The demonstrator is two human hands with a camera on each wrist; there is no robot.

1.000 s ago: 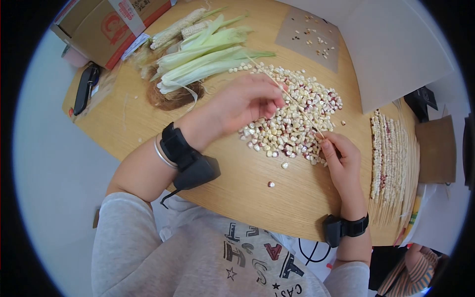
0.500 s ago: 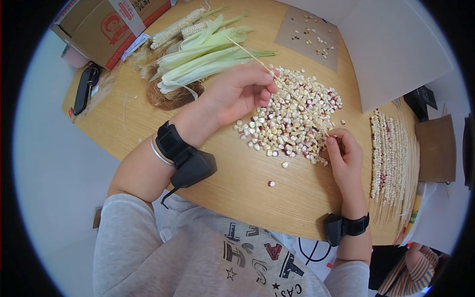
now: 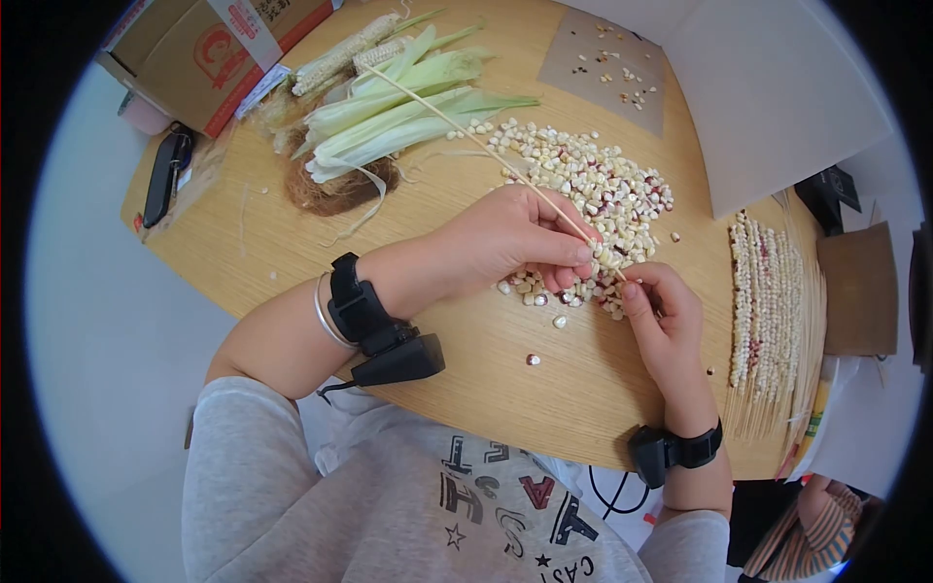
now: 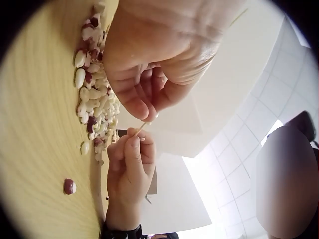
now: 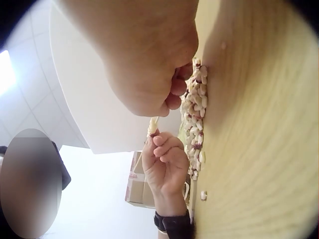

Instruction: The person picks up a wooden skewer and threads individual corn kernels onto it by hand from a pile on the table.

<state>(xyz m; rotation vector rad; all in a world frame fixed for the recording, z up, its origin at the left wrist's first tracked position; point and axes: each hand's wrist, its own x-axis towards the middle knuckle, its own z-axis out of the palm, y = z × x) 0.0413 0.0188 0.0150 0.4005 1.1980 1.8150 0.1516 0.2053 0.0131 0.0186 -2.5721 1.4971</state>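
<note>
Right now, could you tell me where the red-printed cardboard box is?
In the head view, the red-printed cardboard box is at the upper left, left of the corn cobs.

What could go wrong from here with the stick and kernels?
Kernels sit on the thin stick between the left hand and right hand; too firm a grip might split one or snap the stick. The stick's long free end overlaps the husks in the head view, so it could snag, though its height is unclear.
</note>
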